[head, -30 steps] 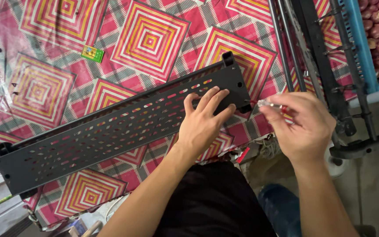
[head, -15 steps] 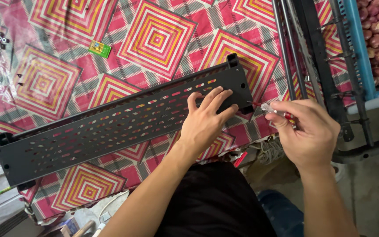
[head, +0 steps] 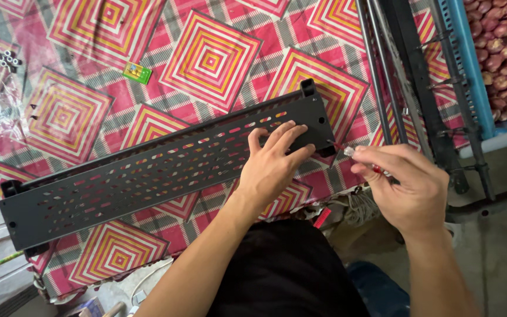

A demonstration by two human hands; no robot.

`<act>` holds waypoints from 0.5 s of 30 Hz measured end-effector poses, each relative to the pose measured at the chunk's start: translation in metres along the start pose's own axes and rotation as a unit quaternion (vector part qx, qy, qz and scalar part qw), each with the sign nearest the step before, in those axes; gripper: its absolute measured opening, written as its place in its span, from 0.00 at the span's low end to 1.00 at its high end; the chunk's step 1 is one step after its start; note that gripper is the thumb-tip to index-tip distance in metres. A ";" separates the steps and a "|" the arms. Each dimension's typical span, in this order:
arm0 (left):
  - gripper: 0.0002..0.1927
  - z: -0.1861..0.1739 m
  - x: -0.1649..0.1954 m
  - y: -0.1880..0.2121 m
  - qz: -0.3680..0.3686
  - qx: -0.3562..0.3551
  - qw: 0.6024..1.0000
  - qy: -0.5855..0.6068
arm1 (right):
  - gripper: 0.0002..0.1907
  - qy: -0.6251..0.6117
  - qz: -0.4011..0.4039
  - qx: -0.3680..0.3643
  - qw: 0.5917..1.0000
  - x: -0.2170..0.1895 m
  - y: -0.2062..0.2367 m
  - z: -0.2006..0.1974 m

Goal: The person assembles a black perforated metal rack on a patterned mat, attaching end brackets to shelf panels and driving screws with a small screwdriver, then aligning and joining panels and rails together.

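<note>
The long black perforated panel (head: 159, 170) runs from lower left of the frame up to centre right on the patterned cloth (head: 206, 58); the left hand (head: 274, 167) lies flat on its right end, the right hand (head: 406, 188), just beyond that end, pinches a small screwdriver (head: 362, 161) aimed at the corner

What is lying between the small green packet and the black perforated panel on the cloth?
In the head view, only bare patterned cloth lies between the green packet and the black perforated panel.
</note>
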State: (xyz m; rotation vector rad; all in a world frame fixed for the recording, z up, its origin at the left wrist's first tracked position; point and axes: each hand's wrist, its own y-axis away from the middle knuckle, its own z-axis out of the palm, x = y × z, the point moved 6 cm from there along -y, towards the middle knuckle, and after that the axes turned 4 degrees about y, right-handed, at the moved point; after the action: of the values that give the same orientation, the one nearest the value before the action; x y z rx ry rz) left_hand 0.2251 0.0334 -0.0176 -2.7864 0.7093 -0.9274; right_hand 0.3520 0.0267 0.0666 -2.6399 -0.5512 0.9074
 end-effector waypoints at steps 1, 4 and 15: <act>0.15 0.000 0.000 0.000 0.000 -0.002 1.000 -0.005 | 0.10 -0.001 -0.001 -0.003 1.000 0.000 -0.001 -0.001; 0.13 -0.001 0.000 0.000 -0.001 0.005 1.000 0.013 | 0.10 -0.008 0.007 -0.009 1.000 0.000 -0.001 -0.003; 0.13 -0.001 0.000 0.000 -0.002 0.000 1.000 0.008 | 0.10 -0.020 0.021 0.019 0.999 0.003 0.001 -0.002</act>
State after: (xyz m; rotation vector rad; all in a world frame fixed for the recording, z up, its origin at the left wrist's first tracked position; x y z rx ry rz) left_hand 0.2239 0.0336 -0.0168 -2.7844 0.7077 -0.9512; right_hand 0.3558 0.0272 0.0664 -2.6144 -0.4851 0.9751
